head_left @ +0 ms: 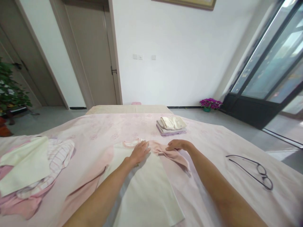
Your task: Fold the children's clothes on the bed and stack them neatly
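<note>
A cream shirt (146, 189) with pink sleeves and a pink-trimmed collar lies spread on the bed, collar toward the far side. My left hand (140, 152) rests flat on it near the collar, fingers stretched out. Its right sleeve (181, 160) is bunched near the shoulder, and my right hand (176, 145) pinches its upper edge. The left sleeve (88, 181) stretches out toward the near left, partly behind my left forearm. Just beyond my right hand sits a stack of folded clothes (172, 124).
A loose heap of clothes (28, 170) lies at the left on the pink bedsheet (132, 121). Black-framed glasses (261, 173) lie at the right. Beyond the bed are a door (92, 53), a flowerpot with purple flowers (210, 104) and a dark-framed glass door (265, 72).
</note>
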`<state>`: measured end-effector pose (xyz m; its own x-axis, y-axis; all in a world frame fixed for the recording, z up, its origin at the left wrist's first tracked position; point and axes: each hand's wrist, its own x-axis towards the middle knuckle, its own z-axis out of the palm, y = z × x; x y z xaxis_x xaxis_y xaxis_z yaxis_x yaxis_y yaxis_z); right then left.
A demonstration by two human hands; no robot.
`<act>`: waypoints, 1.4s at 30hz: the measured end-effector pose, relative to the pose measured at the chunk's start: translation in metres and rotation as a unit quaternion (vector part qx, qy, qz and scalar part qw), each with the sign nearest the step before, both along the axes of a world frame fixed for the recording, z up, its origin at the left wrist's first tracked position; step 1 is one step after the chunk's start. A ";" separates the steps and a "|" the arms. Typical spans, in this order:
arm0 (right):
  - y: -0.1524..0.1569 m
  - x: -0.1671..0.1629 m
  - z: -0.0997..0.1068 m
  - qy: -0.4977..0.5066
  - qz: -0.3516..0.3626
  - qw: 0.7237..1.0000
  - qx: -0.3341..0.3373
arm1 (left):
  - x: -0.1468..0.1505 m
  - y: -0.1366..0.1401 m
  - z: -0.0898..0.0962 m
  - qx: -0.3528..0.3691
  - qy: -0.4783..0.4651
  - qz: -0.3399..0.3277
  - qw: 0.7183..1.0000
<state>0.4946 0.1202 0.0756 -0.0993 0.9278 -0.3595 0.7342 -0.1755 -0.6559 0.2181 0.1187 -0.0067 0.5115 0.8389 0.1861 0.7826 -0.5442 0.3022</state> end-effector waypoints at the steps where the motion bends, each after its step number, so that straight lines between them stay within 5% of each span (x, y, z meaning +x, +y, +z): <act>1: -0.007 0.011 0.000 0.000 0.014 0.999 -0.045 | 0.005 0.001 -0.003 0.002 0.004 0.007 1.000; 6: -0.031 0.065 -0.001 0.044 0.059 0.972 -0.223 | 0.016 -0.003 -0.017 0.030 0.025 0.036 0.999; 13: -0.021 0.117 0.006 0.049 -0.105 0.993 -0.011 | 0.014 -0.005 -0.018 0.024 0.060 0.033 0.997; 17: -0.018 0.116 -0.021 0.113 -0.189 0.973 0.068 | 0.015 -0.006 -0.013 0.019 0.065 0.026 0.997; 24: -0.008 0.107 -0.054 0.011 -0.254 0.956 0.146 | 0.015 -0.010 -0.008 0.014 0.065 0.025 0.997; 30: -0.015 0.123 -0.061 -0.147 -0.249 0.943 0.162 | 0.014 -0.008 -0.010 0.011 0.065 0.021 0.998; 36: -0.031 0.130 -0.058 -0.251 -0.223 0.936 0.104 | 0.015 -0.016 -0.004 0.034 0.048 0.015 0.998; 42: -0.021 0.077 -0.037 -0.352 -0.152 0.903 0.196 | 0.019 -0.035 0.012 0.095 0.016 -0.175 0.980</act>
<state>0.5720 0.0992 0.0386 0.3062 0.9433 0.1281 0.9502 -0.2946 -0.1015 0.2367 0.0835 0.0051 0.7700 0.5625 0.3011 0.5450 -0.8253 0.1479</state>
